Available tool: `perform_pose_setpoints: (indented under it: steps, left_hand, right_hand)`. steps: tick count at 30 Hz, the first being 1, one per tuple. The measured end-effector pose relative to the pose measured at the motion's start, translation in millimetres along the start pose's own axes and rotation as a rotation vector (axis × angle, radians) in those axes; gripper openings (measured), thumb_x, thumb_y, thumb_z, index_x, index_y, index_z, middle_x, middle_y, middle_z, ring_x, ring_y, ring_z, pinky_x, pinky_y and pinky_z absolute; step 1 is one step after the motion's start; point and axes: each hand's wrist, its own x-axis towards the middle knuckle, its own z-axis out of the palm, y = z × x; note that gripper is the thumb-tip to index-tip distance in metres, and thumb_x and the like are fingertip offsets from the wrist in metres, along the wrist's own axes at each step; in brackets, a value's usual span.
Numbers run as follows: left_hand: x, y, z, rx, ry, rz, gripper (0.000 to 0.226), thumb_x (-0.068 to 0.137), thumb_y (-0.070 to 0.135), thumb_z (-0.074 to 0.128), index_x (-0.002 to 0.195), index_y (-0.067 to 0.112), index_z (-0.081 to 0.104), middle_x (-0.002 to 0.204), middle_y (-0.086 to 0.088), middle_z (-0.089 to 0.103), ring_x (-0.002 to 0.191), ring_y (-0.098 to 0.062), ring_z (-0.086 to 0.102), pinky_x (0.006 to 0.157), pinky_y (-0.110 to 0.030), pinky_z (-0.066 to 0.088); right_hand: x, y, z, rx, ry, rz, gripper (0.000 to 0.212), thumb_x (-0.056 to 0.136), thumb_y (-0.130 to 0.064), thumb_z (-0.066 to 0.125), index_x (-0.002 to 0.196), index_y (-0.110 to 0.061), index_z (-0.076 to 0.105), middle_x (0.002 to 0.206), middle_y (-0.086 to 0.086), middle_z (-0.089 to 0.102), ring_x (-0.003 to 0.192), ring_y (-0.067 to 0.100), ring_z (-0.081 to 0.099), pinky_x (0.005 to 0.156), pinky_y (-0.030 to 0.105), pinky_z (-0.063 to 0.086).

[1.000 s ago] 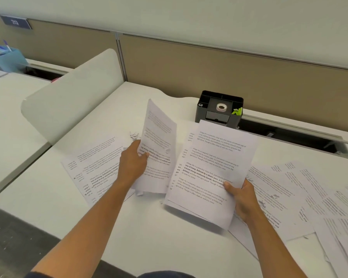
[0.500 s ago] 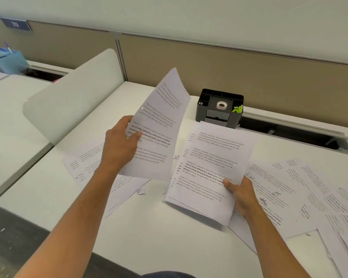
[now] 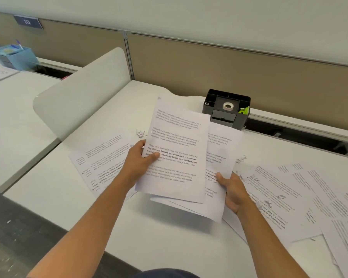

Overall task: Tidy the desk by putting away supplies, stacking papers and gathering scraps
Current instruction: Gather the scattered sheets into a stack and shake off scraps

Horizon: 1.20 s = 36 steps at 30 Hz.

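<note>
Papers are what we are dealing with here: our left hand (image 3: 138, 163) is pinching a single printed sheet (image 3: 175, 151) with the thumb on its face, holding it over the stack of sheets (image 3: 219, 177) that our right hand (image 3: 232, 190) is gripping at the lower right edge, thumb on top. Both are hovering above the white table (image 3: 169, 237), and the fingers beneath the paper are staying hidden from us. The single sheet is covering most of the stack, so we cannot tell how many sheets it contains. More printed pages are lying loose on the table, a few at the left (image 3: 100, 163) and many spreading right (image 3: 289, 197), where the frame edge is cutting them off. Small torn scraps (image 3: 140, 133) are sitting just beyond the left hand, others (image 3: 241, 158) near the stack's right side. A black desk organizer (image 3: 226, 109) holding a tape roll (image 3: 228, 106) is standing at the table's back edge, against a tan partition (image 3: 229, 63). A blue box (image 3: 14, 57) is sitting on the neighbouring desk, blurred.
</note>
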Motion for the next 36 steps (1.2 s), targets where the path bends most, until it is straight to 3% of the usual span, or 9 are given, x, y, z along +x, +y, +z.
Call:
perform_pose_setpoints:
  steps: [8,15,18,21,25,27,30,33,36]
  left_hand:
    - [0.0,-32.4,-2.5,-0.039,-0.155,-0.127,0.049,0.081,0.024,0.078,0.125,0.022,0.057,0.115,0.001,0.071,0.101,-0.02,0.07,0.087,-0.043,0.058]
    - [-6.2,-50.1,0.5,-0.075,-0.254,-0.134,0.065,0.076,0.015,0.082,0.132,0.023,0.05,0.121,0.001,0.069,0.109,-0.022,0.067,0.093,-0.05,0.054]
    - [-8.4,-52.9,2.8,-0.045,-0.249,-0.113,0.068,0.073,0.018,0.085,0.13,0.026,0.051,0.12,0.004,0.069,0.109,-0.018,0.067,0.093,-0.048,0.054]
    - [-10.6,-54.4,5.5,-0.018,-0.218,-0.09,0.072,0.066,0.026,0.09,0.127,0.029,0.052,0.121,0.009,0.068,0.111,-0.013,0.065,0.095,-0.043,0.054]
    - [-11.2,-54.8,6.6,-0.005,-0.158,-0.083,0.07,0.067,0.026,0.089,0.126,0.028,0.05,0.117,0.01,0.067,0.106,-0.009,0.065,0.09,-0.033,0.055]
    - [-10.4,-52.7,4.6,-0.016,-0.097,-0.113,0.06,0.074,0.028,0.084,0.124,0.028,0.051,0.108,0.006,0.068,0.096,-0.01,0.067,0.082,-0.03,0.056]
    - [-5.7,-58.5,-6.8,0.059,0.179,-0.118,0.036,0.084,0.032,0.074,0.116,0.024,0.059,0.094,0.003,0.063,0.087,-0.014,0.061,0.075,-0.026,0.05]
    - [-1.7,-71.5,-27.1,0.189,0.524,-0.138,0.025,0.088,0.03,0.069,0.11,0.02,0.061,0.108,-0.001,0.061,0.099,-0.019,0.058,0.084,-0.031,0.049]
    - [2.5,-84.9,-49.2,0.506,0.713,-0.281,0.04,0.087,0.036,0.068,0.121,0.019,0.056,0.133,-0.009,0.049,0.126,-0.031,0.043,0.103,-0.046,0.036]
  right_hand:
    - [0.4,5.3,12.2,-0.02,-0.078,0.076,0.028,0.101,-0.007,0.044,0.125,-0.007,0.059,0.113,0.012,0.072,0.098,0.032,0.071,0.072,0.044,0.06]
    - [5.4,9.7,19.2,-0.048,-0.083,0.084,0.04,0.103,-0.036,0.038,0.13,-0.013,0.056,0.121,0.008,0.069,0.111,0.027,0.066,0.098,0.051,0.05]
    - [4.8,7.3,21.4,-0.079,-0.146,0.084,0.045,0.1,-0.046,0.038,0.13,-0.019,0.057,0.123,0.003,0.069,0.113,0.023,0.065,0.098,0.048,0.049]
    - [5.7,8.7,22.7,-0.176,-0.221,0.03,0.037,0.097,-0.027,0.054,0.131,-0.013,0.056,0.125,0.009,0.067,0.113,0.029,0.065,0.094,0.048,0.053]
    - [10.7,15.5,23.8,-0.227,-0.177,-0.029,0.038,0.091,-0.006,0.062,0.128,-0.008,0.058,0.122,0.01,0.068,0.108,0.028,0.068,0.088,0.042,0.057]
    - [12.8,16.9,23.7,-0.217,-0.15,-0.044,0.038,0.091,-0.006,0.062,0.129,-0.009,0.058,0.12,0.008,0.069,0.107,0.026,0.068,0.086,0.039,0.058]
    - [14.4,17.3,22.6,-0.213,-0.136,-0.053,0.037,0.092,-0.006,0.061,0.128,-0.012,0.057,0.119,0.005,0.07,0.107,0.025,0.068,0.084,0.037,0.058]
    - [15.6,18.4,20.3,-0.203,-0.124,-0.054,0.038,0.092,-0.006,0.061,0.129,-0.012,0.057,0.119,0.005,0.07,0.106,0.025,0.068,0.084,0.038,0.058]
    - [13.3,18.5,18.8,-0.179,-0.112,-0.064,0.056,0.079,-0.023,0.076,0.131,-0.011,0.056,0.12,0.006,0.07,0.108,0.026,0.068,0.087,0.041,0.057]
